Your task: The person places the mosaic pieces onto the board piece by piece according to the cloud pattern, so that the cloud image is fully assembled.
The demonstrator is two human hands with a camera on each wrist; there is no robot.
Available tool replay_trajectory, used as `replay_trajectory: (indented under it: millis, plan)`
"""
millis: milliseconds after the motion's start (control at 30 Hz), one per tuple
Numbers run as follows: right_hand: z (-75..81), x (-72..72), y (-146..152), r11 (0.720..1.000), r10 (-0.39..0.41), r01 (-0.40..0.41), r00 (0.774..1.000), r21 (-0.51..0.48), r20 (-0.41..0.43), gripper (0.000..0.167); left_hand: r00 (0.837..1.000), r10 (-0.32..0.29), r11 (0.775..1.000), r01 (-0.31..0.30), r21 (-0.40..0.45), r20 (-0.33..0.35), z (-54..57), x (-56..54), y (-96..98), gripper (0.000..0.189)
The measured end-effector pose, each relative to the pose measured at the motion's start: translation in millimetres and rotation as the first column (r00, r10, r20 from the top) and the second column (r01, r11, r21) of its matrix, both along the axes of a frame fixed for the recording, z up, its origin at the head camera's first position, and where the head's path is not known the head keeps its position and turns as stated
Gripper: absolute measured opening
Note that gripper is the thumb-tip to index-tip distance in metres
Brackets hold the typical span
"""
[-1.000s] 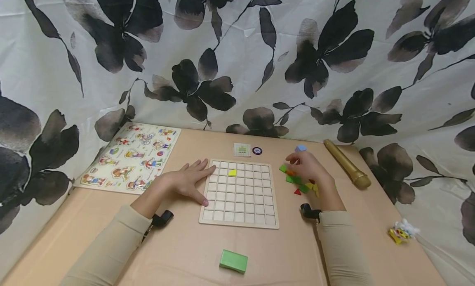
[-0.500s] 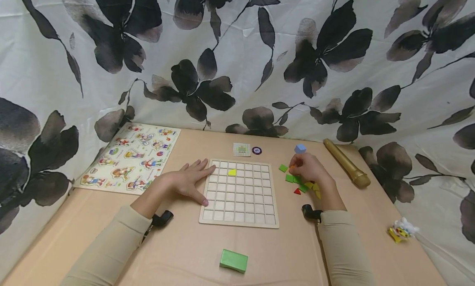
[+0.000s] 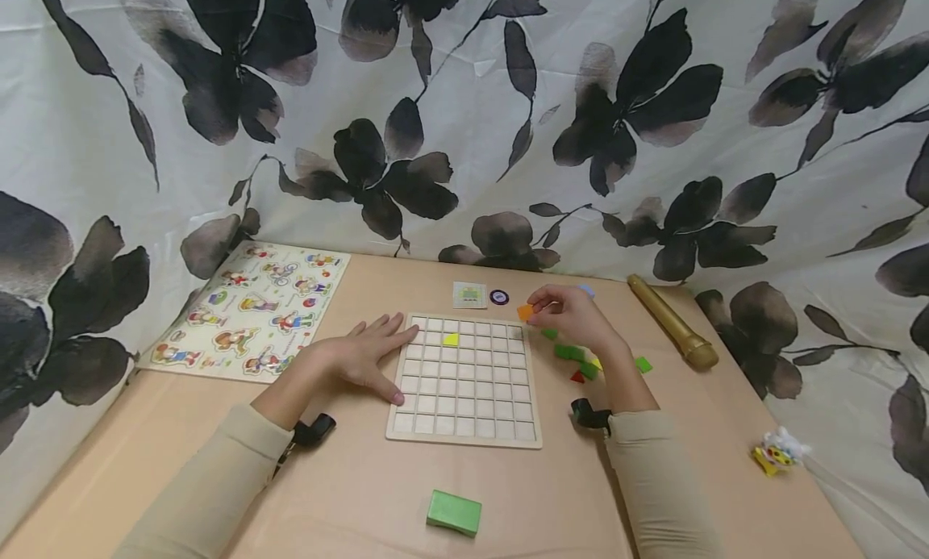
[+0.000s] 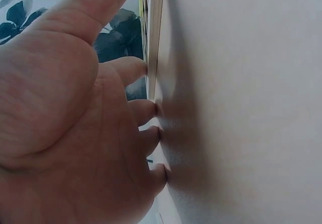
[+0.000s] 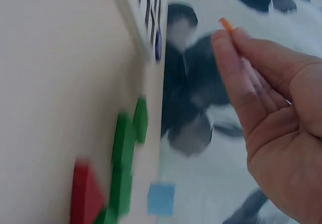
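Observation:
A white grid board point(image 3: 464, 385) with a pale wooden rim lies mid-table, one yellow tile point(image 3: 451, 339) in an upper cell. My left hand point(image 3: 363, 360) rests spread at the board's left edge, thumb and index finger touching the rim; the left wrist view shows its palm point(image 4: 75, 113) and straight fingers. Between thumb and fingertips my right hand point(image 3: 573, 313) pinches an orange tile point(image 3: 526, 311), raised by the board's upper right corner. The right wrist view shows only a sliver of that orange tile point(image 5: 226, 24). Below the hand lie green tiles point(image 3: 569, 352) and a red triangle point(image 3: 577, 377).
A green block point(image 3: 454, 512) lies in front of the board. Behind it are a small patterned card point(image 3: 469, 295) and a dark round token point(image 3: 498, 297). A picture sheet point(image 3: 250, 313) lies left; a gold microphone point(image 3: 673, 323) and a small toy point(image 3: 778, 452) lie right. A blue block point(image 5: 161, 199) stands behind the tiles.
My right hand has lifted the orange tile out of the pile and moved left toward the board. My left hand stays at the board's edge.

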State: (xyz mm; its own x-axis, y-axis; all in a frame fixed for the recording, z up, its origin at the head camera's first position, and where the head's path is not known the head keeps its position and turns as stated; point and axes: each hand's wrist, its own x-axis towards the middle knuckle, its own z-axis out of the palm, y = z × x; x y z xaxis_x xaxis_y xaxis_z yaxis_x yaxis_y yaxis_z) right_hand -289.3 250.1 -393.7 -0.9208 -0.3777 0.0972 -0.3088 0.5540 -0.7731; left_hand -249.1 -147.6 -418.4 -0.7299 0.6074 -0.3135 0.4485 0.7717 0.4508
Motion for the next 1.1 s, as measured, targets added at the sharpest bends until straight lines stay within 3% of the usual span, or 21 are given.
replay_trajectory:
  millis: [133, 267, 533, 633, 900, 1100]
  plan:
    - [1.8, -4.5, -31.4, 0.990, 0.079, -0.072, 0.995, 0.120, -0.057, 0.021, 1.000, -0.003, 1.000, 0.003, -0.003, -0.007, -2.1, -1.9, 1.2, 0.121]
    - [-3.9, -10.7, -59.3, 0.946, 0.212, -0.182, 0.973, 0.267, -0.087, 0.018, 1.000, 0.000, 1.000, 0.000, -0.006, -0.002, -1.6, -1.3, 1.2, 0.122]
    - [-15.6, -15.0, -85.6, 0.873, 0.363, -0.314, 0.929, 0.374, -0.068, 0.015, 1.000, 0.006, 1.000, -0.006, 0.003, 0.002, -2.0, -0.3, 0.0, 0.122]
    - [-14.4, -14.1, -89.9, 0.860, 0.375, -0.326, 0.925, 0.393, -0.055, 0.015, 1.000, 0.012, 1.000, -0.012, 0.004, 0.004, -2.1, -0.9, -0.3, 0.122]
    - [-12.0, -13.2, -94.2, 0.843, 0.342, -0.302, 0.940, 0.445, -0.011, 0.018, 1.000, 0.007, 1.000, -0.007, -0.005, 0.003, 0.1, 1.1, -0.8, 0.122]
    - [-12.3, -13.0, -90.9, 0.846, 0.333, -0.299, 0.943, 0.441, -0.001, 0.023, 1.000, 0.002, 1.000, -0.002, -0.003, 0.004, 0.7, 0.3, 0.0, 0.121]
